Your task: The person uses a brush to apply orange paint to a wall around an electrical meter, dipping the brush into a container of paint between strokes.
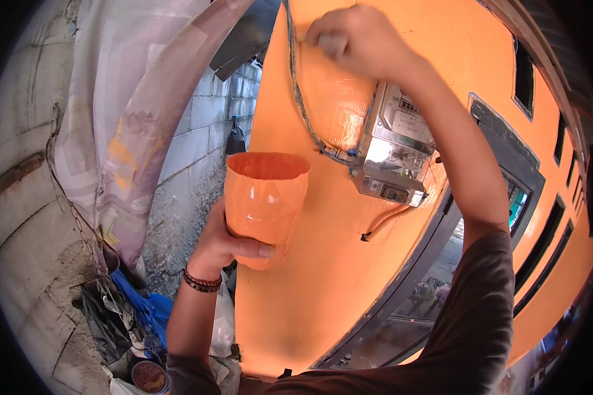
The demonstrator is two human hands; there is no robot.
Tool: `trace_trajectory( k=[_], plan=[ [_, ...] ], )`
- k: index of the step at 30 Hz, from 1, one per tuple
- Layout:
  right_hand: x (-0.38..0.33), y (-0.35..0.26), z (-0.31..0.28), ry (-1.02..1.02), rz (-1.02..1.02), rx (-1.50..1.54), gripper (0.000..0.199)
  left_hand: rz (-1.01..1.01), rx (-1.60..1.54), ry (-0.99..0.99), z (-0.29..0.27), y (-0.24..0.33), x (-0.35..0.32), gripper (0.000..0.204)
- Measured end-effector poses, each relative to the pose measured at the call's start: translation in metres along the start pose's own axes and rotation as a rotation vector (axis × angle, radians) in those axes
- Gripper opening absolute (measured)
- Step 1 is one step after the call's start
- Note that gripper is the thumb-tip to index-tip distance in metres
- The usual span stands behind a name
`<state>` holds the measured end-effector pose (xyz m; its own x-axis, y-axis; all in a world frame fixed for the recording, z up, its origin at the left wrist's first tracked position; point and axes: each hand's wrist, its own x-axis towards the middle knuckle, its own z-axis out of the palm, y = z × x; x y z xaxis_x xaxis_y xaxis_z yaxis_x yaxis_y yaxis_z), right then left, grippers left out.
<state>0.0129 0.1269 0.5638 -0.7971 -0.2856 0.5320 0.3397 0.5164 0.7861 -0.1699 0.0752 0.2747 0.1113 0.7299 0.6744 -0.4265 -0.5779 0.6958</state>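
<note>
Painting beside the cable

Reaching up, the right hand (352, 39) has its fingers closed on something small, pressed to the orange wall (323, 263) just right of the upright cable (296, 92); the left hand (227, 247) grips the paint cup (265, 197) below

The cut-off plastic container (265, 204) sits in the left hand (221, 247), in front of the wall's (323, 276) lower left part. Up and to the right, the right hand (356, 39) is against the wall near its top edge, just right of a cable (303, 108) running down to the meter box (395, 148). Right of the box is a window (441, 263). Left of the wall stands a block wall (201, 141), with a hanging sheet (132, 118) further left and clutter (128, 322) on the ground below.
</note>
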Motion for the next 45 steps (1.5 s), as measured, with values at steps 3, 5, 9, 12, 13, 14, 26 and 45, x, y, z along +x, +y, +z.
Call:
trace_trajectory(
  k=[3, 5, 9, 12, 13, 14, 26, 45],
  plan=[
    [0.013, 0.031, -0.024, 0.103, 0.145, 0.373, 0.013, -0.049, 0.013, 0.015, 0.001, -0.011, -0.008, 0.086],
    [0.023, 0.051, -0.029, 0.110, 0.289, 0.501, 0.012, -0.055, 0.014, 0.023, -0.002, -0.019, -0.015, 0.086],
    [0.032, 0.113, -0.023, -0.042, 0.667, 0.811, 0.018, -0.079, 0.004, 0.043, -0.003, -0.033, -0.027, 0.086],
    [0.042, 0.134, -0.019, -0.097, 0.694, 0.881, 0.023, -0.109, -0.008, 0.082, -0.009, -0.044, -0.043, 0.085],
    [0.049, 0.137, -0.017, -0.088, 0.665, 0.870, 0.022, -0.105, -0.007, 0.095, -0.012, -0.048, -0.049, 0.085],
    [0.054, 0.142, -0.014, -0.080, 0.640, 0.858, 0.020, -0.098, -0.001, 0.100, -0.014, -0.051, -0.055, 0.085],
    [0.084, 0.127, 0.016, 0.598, 0.321, 0.120, 0.012, -0.163, 0.014, 0.184, -0.025, -0.070, -0.092, 0.091],
    [0.020, 0.024, -0.003, 0.414, 0.142, 0.086, 0.006, -0.268, -0.103, 0.053, -0.009, -0.121, -0.104, 0.087]
  ],
)
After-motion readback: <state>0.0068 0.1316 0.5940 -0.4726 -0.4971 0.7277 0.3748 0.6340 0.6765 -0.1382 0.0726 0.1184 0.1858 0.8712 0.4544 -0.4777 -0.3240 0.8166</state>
